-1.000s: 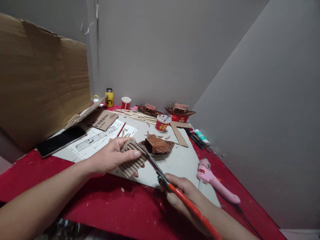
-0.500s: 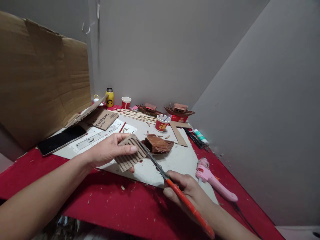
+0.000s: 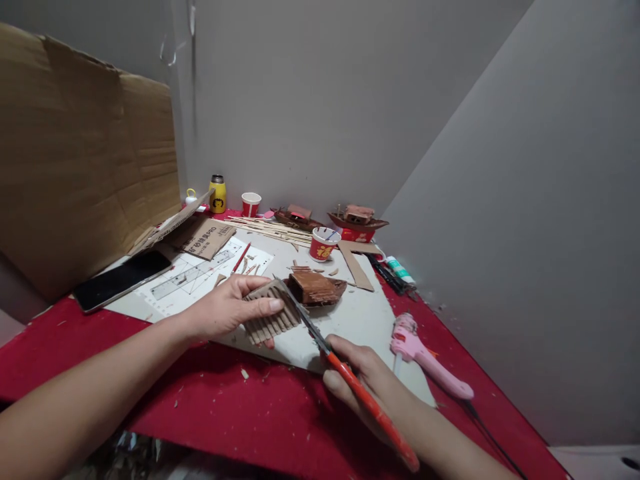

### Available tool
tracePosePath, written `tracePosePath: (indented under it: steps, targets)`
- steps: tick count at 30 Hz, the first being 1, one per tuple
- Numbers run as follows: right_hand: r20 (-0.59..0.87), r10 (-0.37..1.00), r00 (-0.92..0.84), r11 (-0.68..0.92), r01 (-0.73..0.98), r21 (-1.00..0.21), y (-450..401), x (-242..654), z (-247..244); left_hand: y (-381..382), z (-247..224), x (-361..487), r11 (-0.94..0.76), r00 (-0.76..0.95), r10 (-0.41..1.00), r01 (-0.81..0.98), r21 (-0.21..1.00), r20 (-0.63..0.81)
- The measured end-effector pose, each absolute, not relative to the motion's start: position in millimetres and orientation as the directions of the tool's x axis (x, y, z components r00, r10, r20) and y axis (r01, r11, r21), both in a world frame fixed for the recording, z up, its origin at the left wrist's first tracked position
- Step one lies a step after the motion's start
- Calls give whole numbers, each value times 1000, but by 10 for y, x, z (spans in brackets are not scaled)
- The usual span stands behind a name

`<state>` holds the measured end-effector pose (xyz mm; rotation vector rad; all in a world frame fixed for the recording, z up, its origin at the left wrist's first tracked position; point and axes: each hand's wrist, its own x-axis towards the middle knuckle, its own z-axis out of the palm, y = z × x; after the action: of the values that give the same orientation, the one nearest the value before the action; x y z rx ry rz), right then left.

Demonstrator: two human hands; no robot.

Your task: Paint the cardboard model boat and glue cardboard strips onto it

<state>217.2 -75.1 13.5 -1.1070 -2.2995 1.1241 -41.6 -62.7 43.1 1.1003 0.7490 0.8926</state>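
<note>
Right hand (image 3: 383, 383) curled round red-handled scissors (image 3: 360, 395); blades slant far left, along right edge of ridged cardboard (image 3: 276, 324). Left hand (image 3: 217, 310) pinches cardboard, thumb on top.

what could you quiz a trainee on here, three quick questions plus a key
1. True or false: the phone lies to the left of the ruler.
2. What is the right hand holding?
A) glue gun
B) scissors
C) pencil
3. How many model boats can you count?

Key: 1 true; 2 B; 3 three
</note>
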Motion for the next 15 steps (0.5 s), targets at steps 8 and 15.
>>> tracePosePath:
  steps: [8, 15]
  targets:
    - [-32, 797, -604, 291, 430, -855, -766, 2136, 73, -591, 435, -469, 241, 494, 863, -222, 945, -104]
    - [60, 854, -517, 324, 437, -839, -766, 2126, 83, -505, 440, -518, 210, 425, 904, -339, 917, -50]
